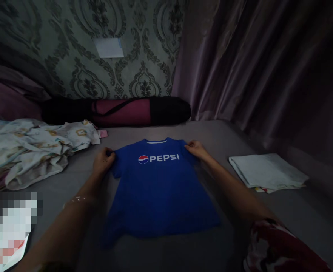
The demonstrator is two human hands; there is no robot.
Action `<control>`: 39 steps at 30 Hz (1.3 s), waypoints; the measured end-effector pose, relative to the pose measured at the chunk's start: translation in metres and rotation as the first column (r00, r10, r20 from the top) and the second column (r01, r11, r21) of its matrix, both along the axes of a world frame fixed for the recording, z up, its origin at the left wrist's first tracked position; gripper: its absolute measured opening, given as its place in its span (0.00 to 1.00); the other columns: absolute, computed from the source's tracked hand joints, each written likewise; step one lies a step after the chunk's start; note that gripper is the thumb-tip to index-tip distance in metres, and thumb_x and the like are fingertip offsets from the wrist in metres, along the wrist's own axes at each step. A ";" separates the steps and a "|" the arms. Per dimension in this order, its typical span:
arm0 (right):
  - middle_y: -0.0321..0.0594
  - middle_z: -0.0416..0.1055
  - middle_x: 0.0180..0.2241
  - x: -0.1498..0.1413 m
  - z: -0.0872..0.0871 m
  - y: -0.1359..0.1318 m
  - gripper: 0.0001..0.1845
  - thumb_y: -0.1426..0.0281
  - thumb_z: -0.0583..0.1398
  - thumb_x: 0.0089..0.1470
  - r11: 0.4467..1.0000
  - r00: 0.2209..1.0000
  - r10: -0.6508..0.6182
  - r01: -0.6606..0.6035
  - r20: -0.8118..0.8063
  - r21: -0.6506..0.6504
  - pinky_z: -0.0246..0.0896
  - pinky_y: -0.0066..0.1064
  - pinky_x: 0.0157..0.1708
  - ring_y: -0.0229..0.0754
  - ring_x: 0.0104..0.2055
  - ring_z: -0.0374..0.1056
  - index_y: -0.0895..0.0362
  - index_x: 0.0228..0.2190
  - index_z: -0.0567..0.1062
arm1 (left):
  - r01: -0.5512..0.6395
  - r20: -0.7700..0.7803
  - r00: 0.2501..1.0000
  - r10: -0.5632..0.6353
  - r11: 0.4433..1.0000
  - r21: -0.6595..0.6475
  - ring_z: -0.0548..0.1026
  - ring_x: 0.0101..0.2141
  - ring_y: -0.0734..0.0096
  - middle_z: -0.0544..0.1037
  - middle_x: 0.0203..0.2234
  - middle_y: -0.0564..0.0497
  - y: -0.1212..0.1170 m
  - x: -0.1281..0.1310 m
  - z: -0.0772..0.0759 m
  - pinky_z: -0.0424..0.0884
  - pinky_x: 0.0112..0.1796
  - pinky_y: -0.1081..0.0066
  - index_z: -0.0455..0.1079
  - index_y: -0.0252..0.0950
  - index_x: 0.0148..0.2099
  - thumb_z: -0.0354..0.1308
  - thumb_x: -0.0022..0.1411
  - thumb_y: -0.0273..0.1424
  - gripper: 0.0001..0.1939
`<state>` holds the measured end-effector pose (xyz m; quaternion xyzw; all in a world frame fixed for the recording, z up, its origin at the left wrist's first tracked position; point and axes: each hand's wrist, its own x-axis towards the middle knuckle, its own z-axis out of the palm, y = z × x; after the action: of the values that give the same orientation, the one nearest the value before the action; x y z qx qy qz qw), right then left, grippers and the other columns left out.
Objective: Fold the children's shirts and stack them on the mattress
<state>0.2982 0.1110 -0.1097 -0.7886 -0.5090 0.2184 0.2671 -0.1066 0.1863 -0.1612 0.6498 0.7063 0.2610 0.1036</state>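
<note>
A blue T-shirt [161, 192] with a white PEPSI print lies spread face up, its neckline away from me. My left hand [103, 160] pinches the edge of its left sleeve. On the other side, my right hand [195, 149] grips the right sleeve near the shoulder between thumb and fingers. The shirt's lower left corner trails out toward me and looks blurred.
Crumpled patterned cloth [42, 143] is heaped at the left. A folded pale cloth [268, 170] rests on the grey sheet [206, 132] at the right. Along the patterned wall lies a black and maroon roll-shaped bag [124, 111]; curtains [211, 60] hang at the right.
</note>
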 end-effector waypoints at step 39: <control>0.44 0.75 0.39 -0.055 -0.016 -0.006 0.13 0.71 0.52 0.60 0.920 0.893 0.387 -0.391 0.229 -0.031 0.63 0.30 0.43 0.43 0.42 0.71 0.58 0.39 0.77 | -0.015 0.033 0.999 0.016 1.000 -0.025 0.74 0.37 0.61 0.76 0.32 0.49 -0.001 0.001 0.002 0.67 0.37 0.68 0.71 0.38 0.41 0.51 0.55 0.38 0.14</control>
<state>0.2433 0.1048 -0.1261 -0.6887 -0.6855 0.1701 0.1635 -0.1057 0.1854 -0.1593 0.6384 0.7128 0.2638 0.1216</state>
